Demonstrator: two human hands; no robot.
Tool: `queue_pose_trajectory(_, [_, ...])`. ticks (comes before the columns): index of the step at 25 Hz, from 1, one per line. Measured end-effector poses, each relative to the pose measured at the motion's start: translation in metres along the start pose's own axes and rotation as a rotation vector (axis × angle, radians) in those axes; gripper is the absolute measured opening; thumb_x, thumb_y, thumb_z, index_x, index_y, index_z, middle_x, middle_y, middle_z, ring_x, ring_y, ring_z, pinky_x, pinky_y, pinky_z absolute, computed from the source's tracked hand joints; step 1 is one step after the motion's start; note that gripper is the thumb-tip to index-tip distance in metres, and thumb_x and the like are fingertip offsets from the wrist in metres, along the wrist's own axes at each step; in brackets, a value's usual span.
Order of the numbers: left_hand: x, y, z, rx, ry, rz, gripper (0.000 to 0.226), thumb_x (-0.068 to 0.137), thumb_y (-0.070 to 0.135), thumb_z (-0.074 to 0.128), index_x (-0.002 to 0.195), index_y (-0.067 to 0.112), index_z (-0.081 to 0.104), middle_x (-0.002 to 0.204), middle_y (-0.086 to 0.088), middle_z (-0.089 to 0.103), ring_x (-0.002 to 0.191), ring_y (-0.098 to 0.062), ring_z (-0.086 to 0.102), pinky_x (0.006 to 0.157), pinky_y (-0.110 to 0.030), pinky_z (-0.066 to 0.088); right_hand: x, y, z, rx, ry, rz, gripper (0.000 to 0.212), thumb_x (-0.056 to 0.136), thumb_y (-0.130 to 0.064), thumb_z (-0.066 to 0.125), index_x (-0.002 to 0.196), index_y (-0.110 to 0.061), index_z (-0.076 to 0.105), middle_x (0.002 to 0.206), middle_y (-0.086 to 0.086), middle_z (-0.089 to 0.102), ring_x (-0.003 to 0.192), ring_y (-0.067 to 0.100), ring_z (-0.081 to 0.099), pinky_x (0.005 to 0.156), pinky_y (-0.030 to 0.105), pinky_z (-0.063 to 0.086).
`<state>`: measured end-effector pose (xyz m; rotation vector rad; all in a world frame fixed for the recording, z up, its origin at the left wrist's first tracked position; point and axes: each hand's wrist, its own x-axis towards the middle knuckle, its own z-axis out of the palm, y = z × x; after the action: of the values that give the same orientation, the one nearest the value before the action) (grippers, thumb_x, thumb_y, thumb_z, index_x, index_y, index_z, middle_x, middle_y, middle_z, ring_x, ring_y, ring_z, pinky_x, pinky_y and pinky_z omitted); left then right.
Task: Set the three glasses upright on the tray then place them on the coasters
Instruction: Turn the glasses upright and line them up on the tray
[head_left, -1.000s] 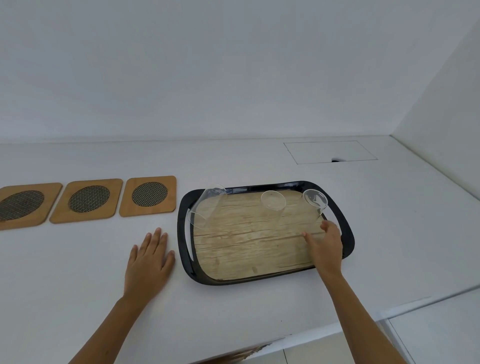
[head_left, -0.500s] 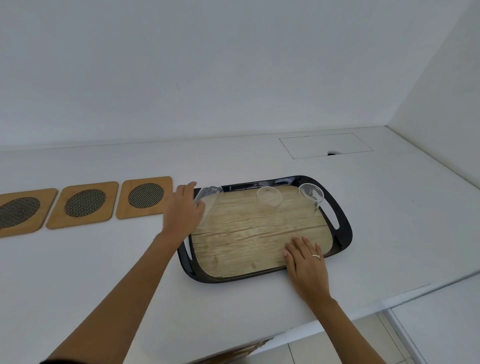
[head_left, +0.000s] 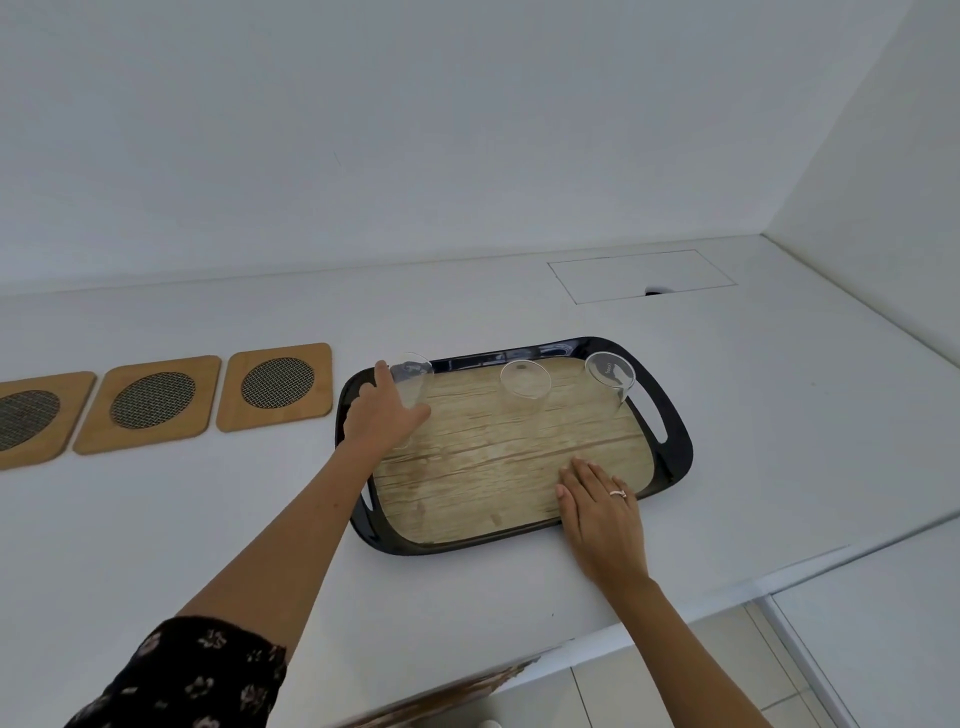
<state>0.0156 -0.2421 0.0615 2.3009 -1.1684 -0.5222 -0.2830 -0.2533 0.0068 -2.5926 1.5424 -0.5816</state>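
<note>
A black tray (head_left: 675, 447) with a wood-grain floor lies on the white counter. Three clear glasses stand along its far side. My left hand (head_left: 382, 415) is wrapped around the left glass (head_left: 413, 376) at the tray's far left corner. The middle glass (head_left: 524, 387) and the right glass (head_left: 610, 376) stand free, the right one looking tilted. My right hand (head_left: 600, 506) lies flat, fingers apart, on the tray's near right part. Three wooden coasters with dark mesh ovals sit in a row left of the tray: near (head_left: 275, 384), middle (head_left: 150, 402), far left (head_left: 26, 418).
The counter's front edge (head_left: 675, 618) runs close below the tray. A wall rises on the right and behind. A rectangular hatch (head_left: 641, 275) with a small hole is set in the counter behind the tray.
My left hand left the counter, reached the left glass and closed around it. My right hand drew back from the right glass and settled flat on the tray's near right.
</note>
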Motion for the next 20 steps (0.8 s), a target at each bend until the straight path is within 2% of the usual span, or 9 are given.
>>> queue_pose_trajectory(3, [-0.006, -0.003, 0.006, -0.377, 0.015, -0.004, 0.087, 0.079, 0.036, 0.066, 0.144, 0.014, 0.014, 0.139, -0.017, 0.04, 0.12, -0.029, 0.045, 0.088, -0.036, 0.04, 0.0, 0.0, 0.0, 0.004, 0.002, 0.006, 0.049, 0.095, -0.037, 0.03, 0.117, -0.011, 0.066, 0.126, 0.009, 0.064, 0.121, 0.026, 0.056, 0.098, 0.044, 0.041])
queue_pose_trajectory(5, [-0.013, -0.003, 0.01, -0.567, 0.033, 0.013, 0.086, 0.079, 0.032, 0.07, 0.144, 0.016, 0.016, 0.134, -0.012, 0.044, 0.122, -0.027, 0.046, 0.09, -0.035, 0.042, 0.0, 0.0, 0.0, 0.007, 0.002, 0.014, 0.049, 0.095, -0.037, 0.029, 0.116, -0.012, 0.066, 0.127, 0.008, 0.063, 0.121, 0.026, 0.055, 0.097, 0.043, 0.04])
queue_pose_trajectory(8, [-0.026, -0.001, 0.015, -0.717, 0.036, 0.031, 0.085, 0.078, 0.032, 0.072, 0.143, 0.026, 0.018, 0.13, -0.003, 0.044, 0.119, -0.021, 0.048, 0.093, -0.039, 0.046, 0.0, -0.001, 0.001, 0.007, -0.001, 0.014, 0.049, 0.095, -0.037, 0.03, 0.116, -0.013, 0.066, 0.127, 0.007, 0.063, 0.121, 0.025, 0.055, 0.096, 0.043, 0.04])
queue_pose_trajectory(11, [-0.035, -0.001, 0.019, -0.755, 0.05, 0.061, 0.082, 0.076, 0.03, 0.074, 0.14, 0.024, 0.024, 0.132, 0.0, 0.044, 0.119, -0.015, 0.046, 0.097, -0.042, 0.045, 0.0, 0.0, 0.001, 0.007, 0.0, 0.018, 0.049, 0.095, -0.037, 0.03, 0.116, -0.013, 0.066, 0.127, 0.007, 0.063, 0.121, 0.025, 0.056, 0.096, 0.043, 0.04])
queue_pose_trajectory(14, [-0.046, -0.004, 0.023, -0.762, 0.052, 0.108, 0.066, 0.074, 0.025, 0.077, 0.125, 0.024, 0.034, 0.13, 0.003, 0.045, 0.121, -0.013, 0.046, 0.099, -0.044, 0.046, 0.0, -0.001, 0.0, -0.005, 0.002, 0.017, 0.049, 0.095, -0.037, 0.029, 0.115, -0.013, 0.067, 0.126, 0.007, 0.064, 0.119, 0.025, 0.056, 0.095, 0.042, 0.041])
queue_pose_trajectory(18, [-0.054, -0.007, 0.025, -0.745, 0.043, 0.155, 0.066, 0.074, 0.018, 0.078, 0.117, 0.034, 0.031, 0.134, 0.001, 0.04, 0.122, -0.009, 0.044, 0.099, -0.04, 0.045, 0.0, 0.0, 0.001, 0.0, 0.005, 0.016, 0.049, 0.095, -0.037, 0.029, 0.115, -0.013, 0.067, 0.127, 0.007, 0.064, 0.12, 0.024, 0.056, 0.095, 0.042, 0.041])
queue_pose_trajectory(20, [-0.055, -0.007, 0.026, -0.719, 0.055, 0.174, 0.067, 0.073, 0.016, 0.078, 0.118, 0.033, 0.03, 0.133, -0.004, 0.041, 0.119, -0.005, 0.044, 0.096, -0.032, 0.045, 0.0, 0.001, 0.002, 0.004, 0.011, 0.009, 0.049, 0.095, -0.038, 0.028, 0.115, -0.013, 0.066, 0.127, 0.007, 0.063, 0.121, 0.024, 0.055, 0.095, 0.043, 0.041])
